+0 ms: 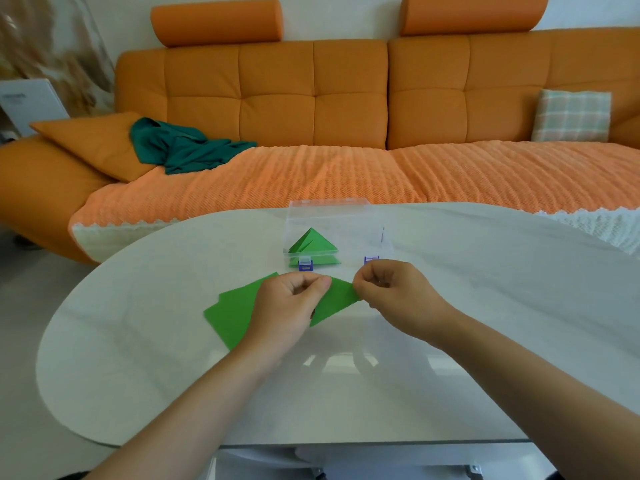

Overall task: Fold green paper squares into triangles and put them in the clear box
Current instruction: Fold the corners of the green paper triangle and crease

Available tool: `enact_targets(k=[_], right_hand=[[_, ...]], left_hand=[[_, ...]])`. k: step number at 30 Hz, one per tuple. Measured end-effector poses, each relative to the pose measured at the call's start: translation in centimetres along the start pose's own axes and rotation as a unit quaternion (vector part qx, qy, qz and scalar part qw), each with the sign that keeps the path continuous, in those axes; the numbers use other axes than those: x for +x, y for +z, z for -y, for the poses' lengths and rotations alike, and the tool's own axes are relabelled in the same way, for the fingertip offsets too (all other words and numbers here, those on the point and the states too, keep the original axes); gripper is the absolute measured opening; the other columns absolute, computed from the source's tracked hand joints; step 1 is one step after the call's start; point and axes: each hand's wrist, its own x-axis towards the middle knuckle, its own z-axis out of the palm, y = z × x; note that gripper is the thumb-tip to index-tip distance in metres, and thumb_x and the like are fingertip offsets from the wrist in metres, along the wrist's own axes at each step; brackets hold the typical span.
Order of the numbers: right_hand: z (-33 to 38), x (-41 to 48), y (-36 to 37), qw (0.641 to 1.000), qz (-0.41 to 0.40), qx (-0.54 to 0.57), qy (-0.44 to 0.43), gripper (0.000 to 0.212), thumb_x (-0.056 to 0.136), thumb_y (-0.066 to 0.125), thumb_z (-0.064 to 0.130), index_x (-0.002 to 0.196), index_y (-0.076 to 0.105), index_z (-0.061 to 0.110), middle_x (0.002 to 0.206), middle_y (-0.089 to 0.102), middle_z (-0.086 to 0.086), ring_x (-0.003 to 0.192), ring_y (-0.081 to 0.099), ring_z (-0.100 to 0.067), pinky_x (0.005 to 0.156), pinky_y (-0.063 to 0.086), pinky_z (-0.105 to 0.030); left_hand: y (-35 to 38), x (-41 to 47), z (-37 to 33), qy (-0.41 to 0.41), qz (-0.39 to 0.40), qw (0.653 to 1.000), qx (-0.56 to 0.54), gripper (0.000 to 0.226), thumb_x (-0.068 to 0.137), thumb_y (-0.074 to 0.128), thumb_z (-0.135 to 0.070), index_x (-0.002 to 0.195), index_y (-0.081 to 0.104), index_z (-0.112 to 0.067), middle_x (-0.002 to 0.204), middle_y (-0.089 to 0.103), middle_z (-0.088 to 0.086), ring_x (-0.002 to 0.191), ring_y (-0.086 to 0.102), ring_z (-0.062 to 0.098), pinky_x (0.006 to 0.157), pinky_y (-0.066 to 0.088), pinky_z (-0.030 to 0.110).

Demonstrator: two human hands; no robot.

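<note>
Green paper (341, 296): L hand (287, 306), R hand (394, 293) pinch.

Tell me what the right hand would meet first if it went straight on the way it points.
The right hand points left, along the green paper it pinches; the left hand on that paper comes first, probably.

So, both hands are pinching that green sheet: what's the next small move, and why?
Probably bring the pinched corners of the green sheet together and crease it: the left hand and right hand each pinch an edge, and folded triangles already lie in the clear box. Its fold state is hidden.
</note>
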Motion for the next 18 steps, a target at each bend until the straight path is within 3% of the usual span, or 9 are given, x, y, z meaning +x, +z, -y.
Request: enact_targets(k=[2, 4, 10, 14, 18], right_hand=[[-0.03, -0.14, 0.26, 1.0, 0.015, -0.024, -0.005, 0.012, 0.089, 0.063, 0.029, 0.079, 0.069, 0.025, 0.066, 0.064, 0.018, 0.059, 0.054, -0.006, 0.053, 0.045, -0.02], [0.01, -0.11, 0.51, 1.0, 0.01, -0.026, -0.011, 0.011, 0.088, 0.067, 0.03, 0.078, 0.071, 0.025, 0.071, 0.069, 0.009, 0.062, 0.057, -0.006, 0.059, 0.049, -0.024], [0.44, 0.24, -0.01, 0.999, -0.014, 0.039, 0.032, 0.014, 0.086, 0.074, 0.023, 0.073, 0.075, 0.017, 0.067, 0.069, 0.001, 0.054, 0.052, -0.001, 0.052, 0.041, -0.014], [0.45, 0.12, -0.27, 0.999, 0.028, 0.0, 0.03, 0.013, 0.086, 0.072, 0.03, 0.077, 0.075, 0.021, 0.076, 0.073, 0.001, 0.065, 0.059, -0.004, 0.06, 0.046, -0.019], [0.7, -0.1, 0.09, 0.999, 0.015, 0.002, -0.028, 0.009, 0.086, 0.071, 0.027, 0.079, 0.075, 0.025, 0.076, 0.072, 0.007, 0.07, 0.059, 0.0, 0.065, 0.047, -0.016]], left_hand=[[0.14, -0.06, 0.02, 0.03, 0.005, 0.999, 0.044, 0.013, 0.09, 0.07, -0.023, 0.08, 0.079, -0.021, 0.069, 0.073, -0.008, 0.063, 0.06, -0.001, 0.065, 0.049, 0.017], [0.26, -0.16, -0.13, 0.043, 0.014, 0.997, 0.063, 0.014, 0.09, 0.07, -0.019, 0.079, 0.078, -0.021, 0.064, 0.07, -0.016, 0.058, 0.057, -0.006, 0.062, 0.044, 0.011], [0.35, -0.27, -0.29, 0.014, 0.023, 1.0, 0.005, 0.012, 0.09, 0.068, -0.01, 0.083, 0.078, -0.012, 0.074, 0.076, 0.002, 0.074, 0.074, 0.022, 0.064, 0.057, 0.024], [0.09, -0.13, -0.09, 0.028, 0.035, 0.996, 0.072, 0.01, 0.086, 0.072, -0.017, 0.08, 0.079, -0.02, 0.072, 0.075, -0.006, 0.072, 0.072, 0.015, 0.072, 0.056, 0.031], [0.04, -0.3, -0.31, 0.042, 0.069, 0.993, 0.087, 0.011, 0.085, 0.075, -0.023, 0.075, 0.079, -0.02, 0.06, 0.068, -0.01, 0.054, 0.051, 0.004, 0.056, 0.041, 0.018]])
